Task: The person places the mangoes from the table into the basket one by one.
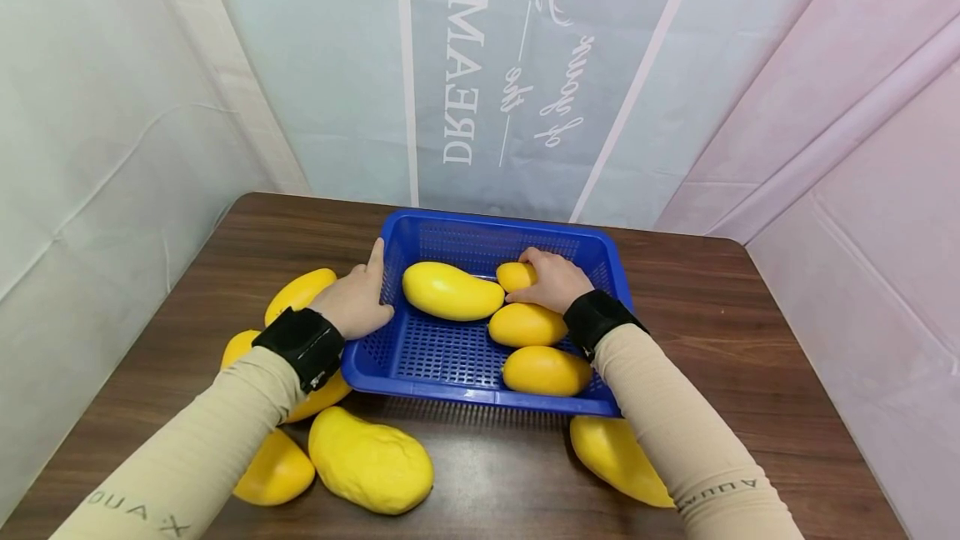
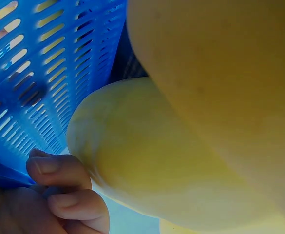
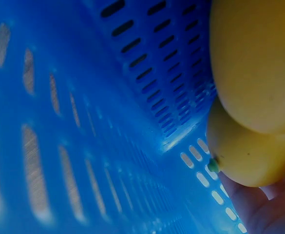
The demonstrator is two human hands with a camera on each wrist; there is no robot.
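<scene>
A blue plastic basket (image 1: 450, 392) with slotted walls stands on the table. My left hand (image 1: 352, 302) holds its left rim, index finger pointing along the edge and thumb over the inside. Two curled fingertips (image 2: 66, 200) show beside the slotted wall and a mango (image 2: 132, 141) in the left wrist view. Inside the basket at the back right, my right hand (image 1: 555, 280) grips a small yellow mango (image 1: 515, 276). Beside it lie a larger mango (image 1: 452, 292) and two more mangoes, one in the middle (image 1: 527, 325) and one nearer the front (image 1: 546, 371).
Left of the basket several mangoes (image 1: 300, 292) lie partly under my left forearm. A wrinkled yellow mango (image 1: 370, 461) sits in front of the basket, and another mango (image 1: 618, 458) is partly behind my right forearm. Printed cloth (image 1: 517, 65) hangs behind the brown table (image 1: 697, 298).
</scene>
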